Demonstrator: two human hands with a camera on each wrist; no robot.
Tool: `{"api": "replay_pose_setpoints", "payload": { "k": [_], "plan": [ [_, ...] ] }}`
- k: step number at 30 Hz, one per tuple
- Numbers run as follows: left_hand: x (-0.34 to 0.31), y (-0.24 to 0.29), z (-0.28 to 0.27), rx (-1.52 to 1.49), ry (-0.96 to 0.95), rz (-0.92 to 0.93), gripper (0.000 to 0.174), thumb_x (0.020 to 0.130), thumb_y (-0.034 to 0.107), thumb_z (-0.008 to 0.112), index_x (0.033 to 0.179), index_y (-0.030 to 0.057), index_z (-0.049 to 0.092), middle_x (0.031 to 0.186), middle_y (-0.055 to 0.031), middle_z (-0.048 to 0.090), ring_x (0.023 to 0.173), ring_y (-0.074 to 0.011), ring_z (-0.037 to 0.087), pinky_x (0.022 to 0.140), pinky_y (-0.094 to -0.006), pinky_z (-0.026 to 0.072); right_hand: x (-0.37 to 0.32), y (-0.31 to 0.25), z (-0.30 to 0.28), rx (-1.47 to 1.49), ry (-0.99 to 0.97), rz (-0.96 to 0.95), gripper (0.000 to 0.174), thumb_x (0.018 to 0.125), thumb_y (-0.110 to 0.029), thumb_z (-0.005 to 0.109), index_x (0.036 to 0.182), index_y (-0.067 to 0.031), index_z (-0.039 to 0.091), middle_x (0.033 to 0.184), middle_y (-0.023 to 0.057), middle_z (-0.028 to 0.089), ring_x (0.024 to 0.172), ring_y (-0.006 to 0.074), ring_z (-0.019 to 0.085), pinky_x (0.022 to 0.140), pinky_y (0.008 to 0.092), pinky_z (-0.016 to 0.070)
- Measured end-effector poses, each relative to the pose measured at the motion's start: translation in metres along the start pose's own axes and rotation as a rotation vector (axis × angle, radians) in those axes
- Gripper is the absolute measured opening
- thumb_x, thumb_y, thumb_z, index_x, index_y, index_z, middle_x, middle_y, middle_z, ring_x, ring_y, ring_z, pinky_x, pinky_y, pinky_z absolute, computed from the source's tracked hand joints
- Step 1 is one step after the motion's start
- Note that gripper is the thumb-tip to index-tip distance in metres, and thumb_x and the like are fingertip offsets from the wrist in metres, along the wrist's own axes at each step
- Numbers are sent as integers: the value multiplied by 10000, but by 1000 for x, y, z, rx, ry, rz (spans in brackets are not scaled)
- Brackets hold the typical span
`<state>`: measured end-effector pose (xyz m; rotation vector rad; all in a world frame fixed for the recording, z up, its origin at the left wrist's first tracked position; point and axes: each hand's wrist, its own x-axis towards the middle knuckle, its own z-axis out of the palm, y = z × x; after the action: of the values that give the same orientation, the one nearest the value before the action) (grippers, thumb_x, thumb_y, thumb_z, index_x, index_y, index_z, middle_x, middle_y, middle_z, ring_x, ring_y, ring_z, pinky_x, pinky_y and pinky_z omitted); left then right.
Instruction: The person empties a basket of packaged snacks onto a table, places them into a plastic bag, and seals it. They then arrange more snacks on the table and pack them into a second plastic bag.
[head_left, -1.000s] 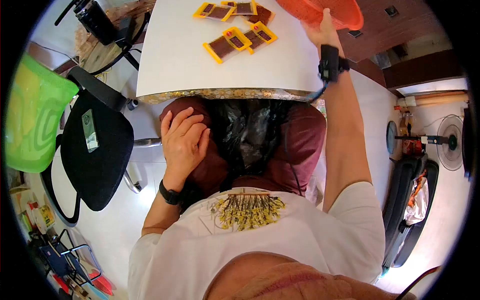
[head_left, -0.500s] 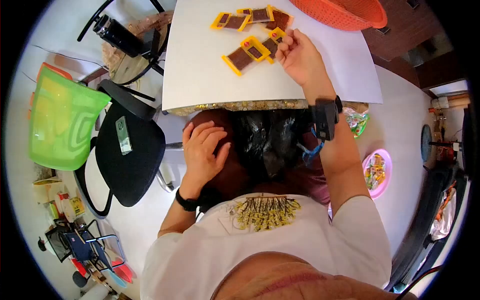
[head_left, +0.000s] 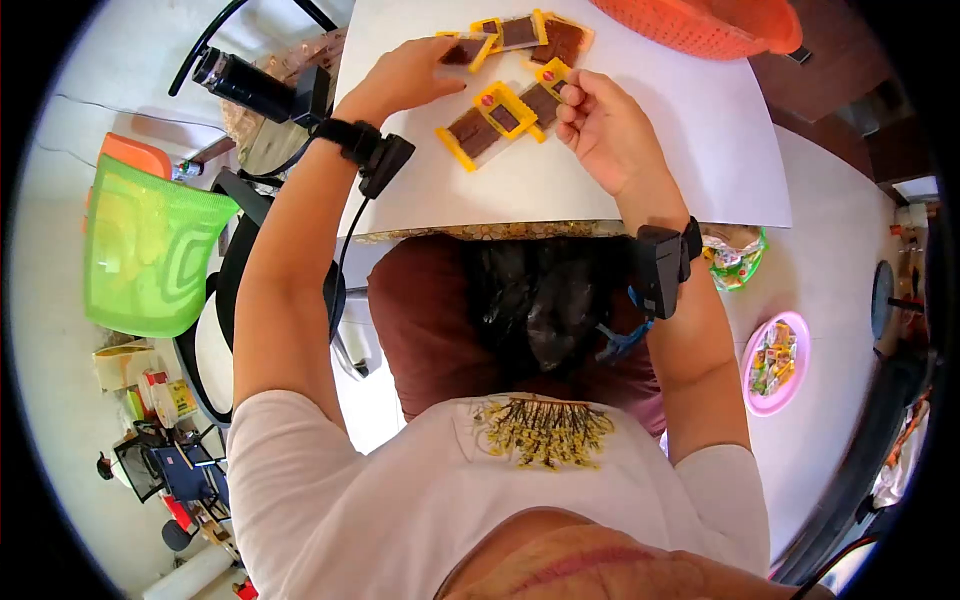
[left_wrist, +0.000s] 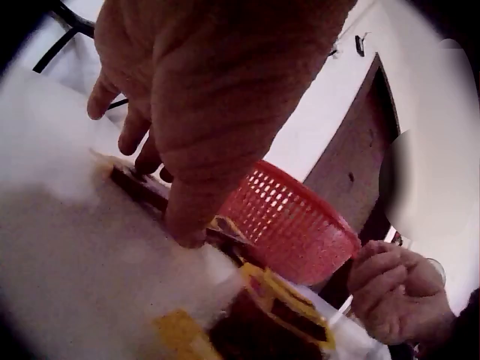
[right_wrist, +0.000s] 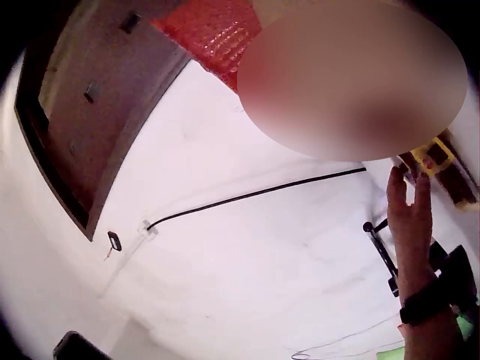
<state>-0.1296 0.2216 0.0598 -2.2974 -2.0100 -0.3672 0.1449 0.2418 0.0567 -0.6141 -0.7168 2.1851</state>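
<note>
Several flat, yellow-edged clear packets of dark brown contents lie on the white table [head_left: 420, 190]. My left hand [head_left: 405, 82] reaches over the far-left packet [head_left: 462, 54], fingers extended and spread. In the left wrist view, its thumb comes down on the near side of a packet [left_wrist: 139, 186], and the other fingers lie beyond it. My right hand [head_left: 612, 135] is palm up beside the nearer packets [head_left: 475, 135], its fingers loosely curled with nothing seen in them. A blurred patch hides much of the right wrist view.
An orange-red perforated basket [head_left: 700, 25] stands at the table's far right. On the floor to the right is a pink basin [head_left: 755, 385] with small wrapped items. A chair with a green back [head_left: 150, 250] stands at left, near a black cylinder [head_left: 245, 85].
My left hand has gone from my thigh up to the far-left packet. My right hand has let go of the basket and come back beside the packets. The basket rests on the table.
</note>
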Motion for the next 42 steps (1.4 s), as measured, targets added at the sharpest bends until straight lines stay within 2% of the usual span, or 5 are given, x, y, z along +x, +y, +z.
{"api": "replay_pose_setpoints", "payload": {
  "k": [10,20,26,29,42],
  "plan": [
    [12,-11,8,70,72,-81,284,868,229,518,1085,80,626,1046,-133,640,916,-338,603,796,-402,495,-4,-2,-2,-24,-19,-20,110,891,-189,558,916,-87,591,756,-15,559,667,104,519,634,269,454],
    [11,-27,-10,-1087,76,-720,310,940,275,421,1119,65,562,1079,-106,627,879,-203,658,679,-362,526,-6,0,-2,-36,-4,-35,109,892,-192,561,920,-93,598,772,-17,571,675,101,521,653,270,454],
    [4,-33,-10,-802,-77,-978,330,928,310,461,1117,66,579,1003,-90,658,868,-230,656,720,-394,500,-7,-1,-2,-32,-22,-37,107,891,-198,564,909,-99,601,771,-18,568,675,100,517,656,264,448],
    [3,-42,-12,64,-18,-537,326,883,306,502,994,35,647,976,-171,666,826,-305,657,763,-410,509,-6,2,-3,-37,-13,-33,106,889,-198,566,907,-100,601,766,-19,567,669,100,515,652,267,444],
    [57,28,21,3,14,25,379,834,325,616,1085,41,622,1050,-181,631,911,-355,601,815,-410,479,-8,2,-2,-80,-15,-12,133,901,-221,568,941,-95,586,793,-24,563,712,96,512,678,250,432]
  ]
}}
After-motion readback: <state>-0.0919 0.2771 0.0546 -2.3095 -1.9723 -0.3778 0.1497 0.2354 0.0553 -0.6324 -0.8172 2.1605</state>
